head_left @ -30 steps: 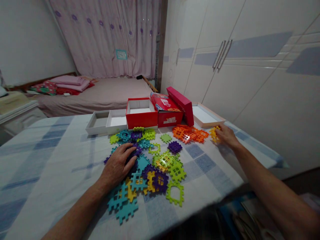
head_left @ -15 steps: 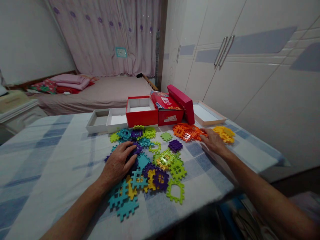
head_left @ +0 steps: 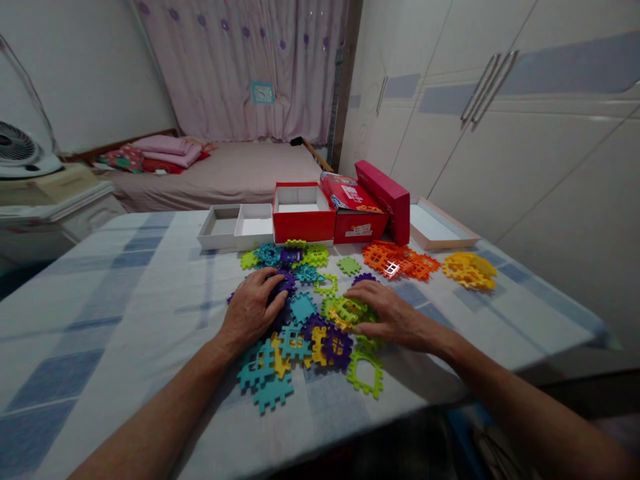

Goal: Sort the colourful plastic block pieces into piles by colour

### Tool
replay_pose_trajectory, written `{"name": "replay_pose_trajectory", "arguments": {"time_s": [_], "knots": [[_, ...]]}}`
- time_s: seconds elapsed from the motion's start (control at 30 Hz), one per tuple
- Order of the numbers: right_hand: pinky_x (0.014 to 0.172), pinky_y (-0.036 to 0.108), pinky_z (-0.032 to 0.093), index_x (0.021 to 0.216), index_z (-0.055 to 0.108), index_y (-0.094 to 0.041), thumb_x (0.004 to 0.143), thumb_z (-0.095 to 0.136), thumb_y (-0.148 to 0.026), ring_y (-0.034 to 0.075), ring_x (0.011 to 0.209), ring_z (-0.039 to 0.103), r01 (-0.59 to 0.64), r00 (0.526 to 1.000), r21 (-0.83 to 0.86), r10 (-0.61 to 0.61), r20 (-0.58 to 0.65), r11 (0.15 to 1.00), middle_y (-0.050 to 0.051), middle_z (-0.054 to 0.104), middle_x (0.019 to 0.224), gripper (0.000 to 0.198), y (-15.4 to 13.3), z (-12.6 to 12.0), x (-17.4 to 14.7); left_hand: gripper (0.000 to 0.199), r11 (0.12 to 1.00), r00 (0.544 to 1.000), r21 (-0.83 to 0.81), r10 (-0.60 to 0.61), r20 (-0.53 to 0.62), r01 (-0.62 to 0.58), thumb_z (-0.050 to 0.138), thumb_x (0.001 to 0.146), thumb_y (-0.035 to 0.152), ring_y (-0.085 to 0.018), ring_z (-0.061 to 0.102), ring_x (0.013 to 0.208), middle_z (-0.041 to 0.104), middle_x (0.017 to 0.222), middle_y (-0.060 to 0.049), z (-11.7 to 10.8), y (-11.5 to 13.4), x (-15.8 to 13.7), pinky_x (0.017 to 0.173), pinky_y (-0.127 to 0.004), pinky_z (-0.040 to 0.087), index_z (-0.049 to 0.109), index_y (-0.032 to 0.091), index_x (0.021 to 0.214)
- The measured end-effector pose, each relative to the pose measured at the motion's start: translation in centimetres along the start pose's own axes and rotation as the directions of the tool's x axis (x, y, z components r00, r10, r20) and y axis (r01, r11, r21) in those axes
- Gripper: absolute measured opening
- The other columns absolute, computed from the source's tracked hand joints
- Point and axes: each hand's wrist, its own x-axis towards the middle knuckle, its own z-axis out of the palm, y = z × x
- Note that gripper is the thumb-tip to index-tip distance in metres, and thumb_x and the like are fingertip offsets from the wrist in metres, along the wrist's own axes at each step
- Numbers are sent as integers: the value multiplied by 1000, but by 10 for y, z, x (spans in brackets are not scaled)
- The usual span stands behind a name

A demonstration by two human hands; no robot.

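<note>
Plastic interlocking building tiles in several colours lie in a loose pile on the table. My left hand (head_left: 255,303) rests with fingers apart over the purple tiles (head_left: 287,281) at the pile's left side. Over the green tiles (head_left: 345,308) on the pile's right, my right hand (head_left: 390,313) lies with fingers stretched out, hiding part of them. Teal tiles (head_left: 273,392) and a green frame tile (head_left: 365,375) are at the near edge. Orange tiles (head_left: 400,261) form a separate heap at the back right, with yellow tiles (head_left: 470,270) beyond them to the right.
A grey-white divided tray (head_left: 219,227), an open red box (head_left: 304,227), a printed red box (head_left: 360,225), a leaning pink-red lid (head_left: 385,193) and a shallow tray (head_left: 440,227) line the back of the cloth-covered table (head_left: 145,320). A bed (head_left: 250,170) stands behind; wardrobe doors rise at right.
My right hand has moved left from the orange heap to the green tiles. My left hand stays over the purple tiles. The view has shifted somewhat to the left.
</note>
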Motion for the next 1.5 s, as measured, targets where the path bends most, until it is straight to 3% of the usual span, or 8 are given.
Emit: {"name": "replay_pose_trajectory", "arguments": {"time_s": [0.37, 0.63, 0.83, 1.03, 1.23, 1.33, 1.4, 1.5], "knots": [[70, 27, 40, 88, 63, -18, 93, 45, -29, 17, 74, 57, -151, 982, -72, 141, -124, 986, 3, 64, 80, 22, 12, 16, 46, 33, 1000, 1000, -7, -2, 6, 2, 44, 92, 37, -27, 53, 114, 58, 121, -12, 1, -1, 0, 101, -48, 44, 62, 18, 112], [91, 34, 43, 113, 59, -19, 92, 48, -28, 21, 102, 56, -75, 884, 39, 85, -460, 996, 9, 60, 108, 25, 19, 19, 64, 33, 1000, 1000, -9, -2, 1, 2, 45, 93, 37, -27, 53, 115, 58, 122, -12, 2, -1, -1, 101, -48, 45, 62, 18, 113], [92, 37, 43, 104, 64, -20, 89, 57, -38, 24, 105, 54, -4, 912, -65, -23, -409, 998, 10, 58, 109, 25, 6, 10, 46, 34, 1000, 1000, 0, -13, 3, 13, 46, 92, 37, -27, 53, 114, 58, 122, -12, 1, 0, 0, 101, -47, 45, 62, 16, 114], [89, 38, 46, 117, 61, -19, 86, 61, -41, 25, 102, 58, 126, 989, -142, -136, -59, 982, 12, 63, 111, 38, 5, 20, 39, 33, 1000, 1000, 0, -15, 16, 15, 46, 92, 36, -26, 52, 115, 57, 123, -11, 0, 0, 0, 101, -45, 44, 62, 18, 114], [80, 31, 48, 107, 65, -19, 94, 45, -28, 19, 89, 63, 4, 983, 16, -1, -184, 1000, 8, 69, 100, 25, -5, 5, 34, 32, 1000, 1000, 15, 14, -2, -14, 47, 93, 36, -26, 53, 113, 58, 120, -12, -1, 0, 0, 100, -46, 45, 62, 16, 113], [75, 26, 48, 107, 65, -20, 93, 50, -33, 16, 83, 64, 69, 996, 160, -77, 46, 985, 4, 71, 97, 24, -27, -11, 24, 30, 999, 999, 21, 41, -28, -40, 47, 93, 35, -25, 52, 115, 58, 120, -11, -3, 2, 1, 101, -46, 44, 62, 17, 112], [76, 25, 47, 108, 66, -20, 93, 51, -32, 15, 84, 65, 134, 962, 198, -175, 211, 971, 4, 71, 96, 24, -37, -11, 19, 30, 998, 998, 28, 57, -35, -56, 47, 93, 34, -26, 51, 117, 58, 121, -12, -4, 4, 1, 103, -46, 42, 62, 16, 112], [76, 26, 47, 108, 65, -19, 93, 53, -30, 16, 86, 65, 138, 965, 123, -162, 206, 983, 5, 71, 97, 22, -34, -1, 17, 31, 997, 996, 21, 79, -43, -78, 47, 92, 34, -27, 51, 119, 58, 122, -12, -5, 5, 1, 103, -48, 41, 62, 16, 112]]}}
